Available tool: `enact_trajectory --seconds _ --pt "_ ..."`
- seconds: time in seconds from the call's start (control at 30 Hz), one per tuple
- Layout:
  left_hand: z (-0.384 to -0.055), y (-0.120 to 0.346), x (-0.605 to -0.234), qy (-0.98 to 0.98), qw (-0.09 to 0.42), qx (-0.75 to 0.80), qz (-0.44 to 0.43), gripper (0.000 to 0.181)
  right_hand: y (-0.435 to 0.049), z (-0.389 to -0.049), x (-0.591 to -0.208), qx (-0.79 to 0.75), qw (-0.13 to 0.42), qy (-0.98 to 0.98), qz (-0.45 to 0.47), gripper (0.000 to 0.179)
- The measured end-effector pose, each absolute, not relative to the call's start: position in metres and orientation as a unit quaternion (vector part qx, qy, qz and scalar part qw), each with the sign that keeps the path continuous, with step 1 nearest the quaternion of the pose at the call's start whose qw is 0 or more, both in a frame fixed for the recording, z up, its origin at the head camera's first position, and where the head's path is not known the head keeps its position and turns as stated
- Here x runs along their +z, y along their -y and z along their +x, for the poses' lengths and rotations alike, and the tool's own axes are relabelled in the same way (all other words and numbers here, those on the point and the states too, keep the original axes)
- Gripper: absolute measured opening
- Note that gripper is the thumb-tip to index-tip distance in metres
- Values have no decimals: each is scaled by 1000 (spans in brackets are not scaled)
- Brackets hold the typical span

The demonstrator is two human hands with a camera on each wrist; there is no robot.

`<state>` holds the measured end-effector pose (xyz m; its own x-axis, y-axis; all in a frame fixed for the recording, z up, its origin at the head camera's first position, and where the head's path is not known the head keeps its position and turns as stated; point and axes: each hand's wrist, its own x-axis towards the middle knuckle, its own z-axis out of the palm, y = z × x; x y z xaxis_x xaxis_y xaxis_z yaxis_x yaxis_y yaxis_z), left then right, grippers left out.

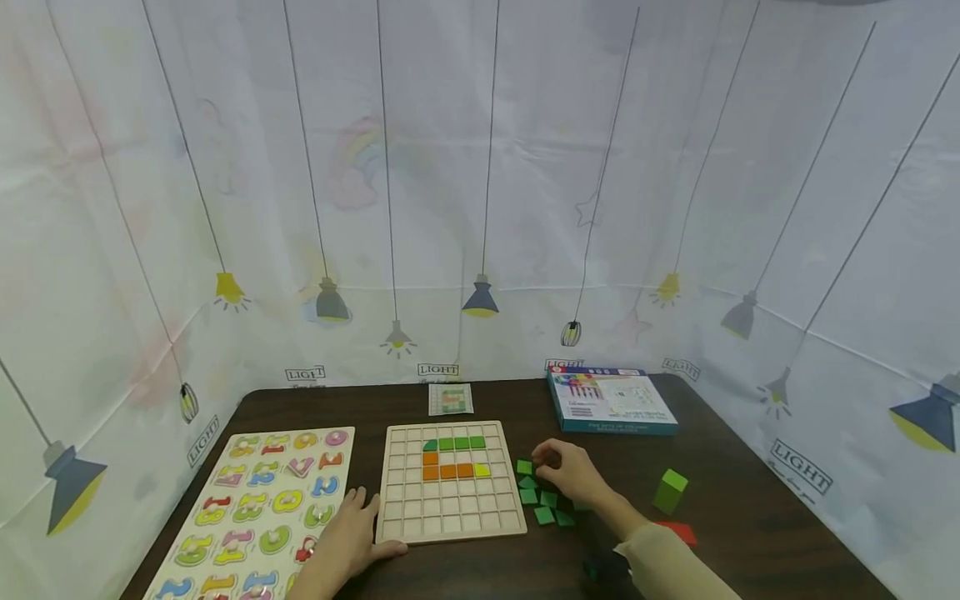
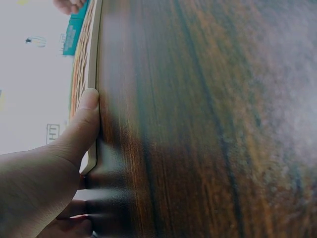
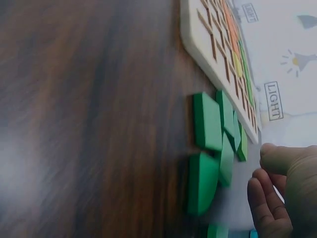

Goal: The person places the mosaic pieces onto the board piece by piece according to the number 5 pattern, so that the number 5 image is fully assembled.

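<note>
- Your grid board (image 1: pixel 450 507) lies flat on the dark worktop (image 1: pixel 750 508); take it as the clock's centre, with 12 pointing straight away from you.
- Toward its 12 o'clock side, a row of four green pieces (image 1: pixel 461 443) sits in the cells; four orange squares (image 1: pixel 447 472) form an L nearer you, and a yellow square (image 1: pixel 482 470) ends that line toward 3.
- Your left hand rests at 8 o'clock (image 1: pixel 351 529), fingers relaxed and spread, its thumb touching the board's near edge.
- Your right hand (image 1: pixel 573 475) is at 3 o'clock, just beside the loose green tiles (image 1: pixel 528 497); its fingers bend loosely, thumb tip apart from the fingertips.
- Those tiles lie in a cluster between 3 and 4 o'clock, close to the board.
- Further out toward 3 stands a green block (image 1: pixel 670 492), with a red piece (image 1: pixel 681 532) near 4.
- A pattern card (image 1: pixel 451 399) lies at 12, a box (image 1: pixel 615 402) at 2, and a number puzzle (image 1: pixel 251 500) at 9.
</note>
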<state>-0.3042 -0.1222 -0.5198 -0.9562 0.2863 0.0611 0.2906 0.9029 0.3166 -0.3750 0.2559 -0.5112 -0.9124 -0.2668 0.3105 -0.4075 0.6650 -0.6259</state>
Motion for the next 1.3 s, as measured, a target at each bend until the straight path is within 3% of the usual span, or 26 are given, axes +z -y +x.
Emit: enact_trajectory --seconds 0.47,0.7,1.03,1.3 --pt "-305 123 -520 975 11 -165 -149 94 -301 -340 -513 344 76 924 151 27" --pt "-305 124 -522 973 18 -171 -152 93 -312 -333 -517 370 39 916 150 33" --pt "-306 124 -525 974 16 -167 -152 94 -308 -329 -522 353 78 920 149 27" --pt "-308 123 -526 976 4 -165 -146 96 -310 -334 -523 397 68 910 101 25"
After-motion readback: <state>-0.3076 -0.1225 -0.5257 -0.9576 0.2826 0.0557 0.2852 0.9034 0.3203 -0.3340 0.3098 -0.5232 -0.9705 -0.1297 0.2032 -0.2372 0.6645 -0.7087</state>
